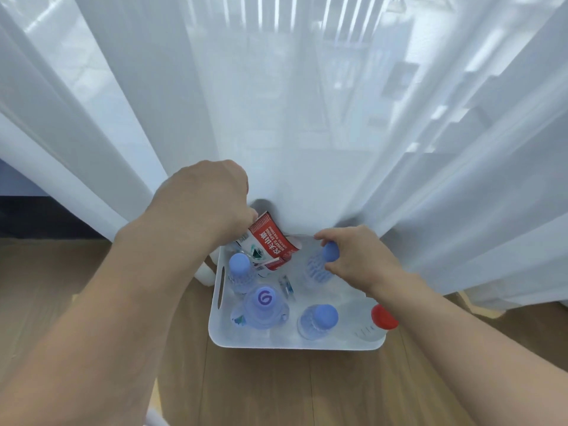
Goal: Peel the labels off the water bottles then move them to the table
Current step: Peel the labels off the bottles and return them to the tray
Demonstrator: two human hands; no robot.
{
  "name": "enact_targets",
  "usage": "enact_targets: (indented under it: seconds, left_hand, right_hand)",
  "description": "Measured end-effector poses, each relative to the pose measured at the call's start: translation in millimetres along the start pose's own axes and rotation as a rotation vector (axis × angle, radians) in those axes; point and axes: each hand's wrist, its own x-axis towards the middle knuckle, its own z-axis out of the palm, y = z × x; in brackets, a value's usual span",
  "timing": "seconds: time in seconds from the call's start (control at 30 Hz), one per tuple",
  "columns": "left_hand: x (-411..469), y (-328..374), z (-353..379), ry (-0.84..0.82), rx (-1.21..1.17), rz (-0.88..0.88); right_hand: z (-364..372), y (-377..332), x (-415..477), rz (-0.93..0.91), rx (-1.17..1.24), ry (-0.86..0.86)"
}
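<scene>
A white tray [295, 342] on the wooden floor holds several clear water bottles. My right hand [356, 256] grips the neck of a blue-capped bottle [319, 267] at the tray's back right. My left hand [209, 201] pinches a red and white label [270, 241] that curls up over the tray's back left corner. Other bottles stand in the tray: a blue-capped one [241, 270] at the left, a wide one with a swirl logo on its cap [264, 309], another blue-capped one [318, 321], and a red-capped one [378, 321] at the front right corner.
A sheer white curtain [307, 118] hangs right behind the tray and drapes over its back edge. Wooden floor [276, 388] spreads in front and to both sides. A small torn label scrap [285, 285] lies on the tray bottom.
</scene>
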Motion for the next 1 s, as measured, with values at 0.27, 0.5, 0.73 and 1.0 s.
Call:
enact_targets:
  seconds: [0.27, 0.5, 0.73, 1.0]
  left_hand:
    - [18, -11, 27, 0.007, 0.012, 0.052]
    - [34, -13, 83, -0.397, 0.11, 0.036]
    - [34, -15, 113, -0.295, 0.114, 0.058]
    - [28, -14, 38, -0.182, -0.143, -0.121]
  right_hand:
    - [34, 7, 1, 0.055, -0.147, -0.08]
    - [35, 1, -3, 0.083, -0.219, -0.159]
    - [-8, -38, -2, 0.12, -0.079, -0.027]
    - [-33, -56, -21, 0.06, 0.165, -0.045]
